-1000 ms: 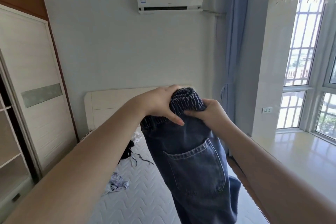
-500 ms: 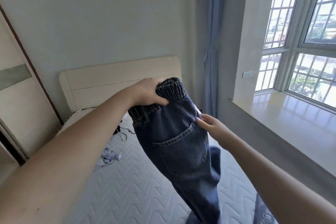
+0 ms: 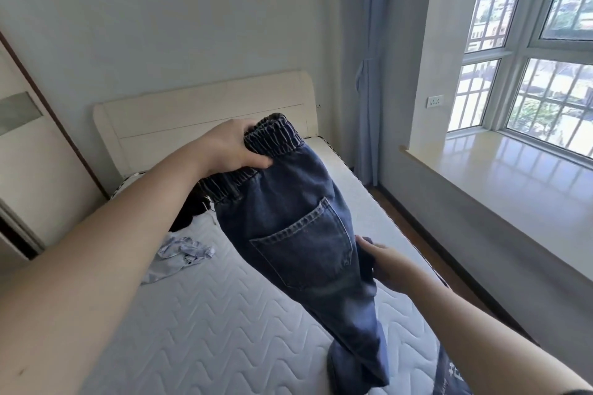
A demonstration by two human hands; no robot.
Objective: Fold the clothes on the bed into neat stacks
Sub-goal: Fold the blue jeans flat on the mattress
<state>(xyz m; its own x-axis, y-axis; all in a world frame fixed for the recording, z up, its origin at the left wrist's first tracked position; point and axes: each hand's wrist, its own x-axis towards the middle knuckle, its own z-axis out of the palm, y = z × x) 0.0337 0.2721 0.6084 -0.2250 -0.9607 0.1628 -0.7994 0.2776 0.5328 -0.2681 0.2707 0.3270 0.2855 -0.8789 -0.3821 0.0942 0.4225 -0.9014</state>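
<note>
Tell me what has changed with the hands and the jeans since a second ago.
The right hand let go of the waistband and slid down the jeans; it now holds their edge beside the back pocket. The left hand still grips the elastic waistband, and the legs still hang to the mattress. The crumpled light garment lies where it was.

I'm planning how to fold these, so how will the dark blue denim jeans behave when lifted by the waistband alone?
The dark blue denim jeans will probably hang limp: held by the left hand at the elastic waistband, the legs drape down onto the white quilted mattress. They look fairly heavy for cloth, pulling straight. The right hand at their side edge probably helps steady them.
</note>
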